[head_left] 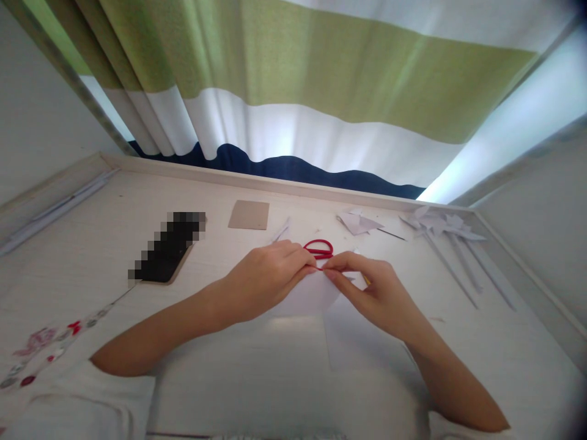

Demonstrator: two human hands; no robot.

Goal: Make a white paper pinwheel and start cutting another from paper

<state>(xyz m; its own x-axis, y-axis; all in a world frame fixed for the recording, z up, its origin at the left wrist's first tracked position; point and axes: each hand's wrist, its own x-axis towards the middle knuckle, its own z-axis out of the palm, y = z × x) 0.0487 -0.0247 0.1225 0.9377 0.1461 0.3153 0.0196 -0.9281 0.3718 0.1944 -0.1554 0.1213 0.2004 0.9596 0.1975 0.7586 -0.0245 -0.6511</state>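
Observation:
My left hand point(270, 272) and my right hand point(369, 281) meet over the table, thumbs and forefingers pinched almost tip to tip. Both pinch the upper edge of a piece of white paper point(309, 296), whose lower part spreads below the fingers. A thin red line shows between the fingertips; I cannot tell whether it belongs to the scissors. Just beyond the fingers lie scissors with red handles point(318, 242), their blades hidden. Another white sheet point(362, 342) rests under my right wrist. Something small and yellow point(366, 279) peeks out beside my right palm.
A phone point(167, 253) with a beaded strap point(76, 330) lies at left. Further back are a square brown card point(249, 215), folded paper point(358, 222) by a thin dark stick point(391, 234), and several paper flowers on stems point(452, 229) at right. A raised rim point(275, 186) borders the table beneath a curtain.

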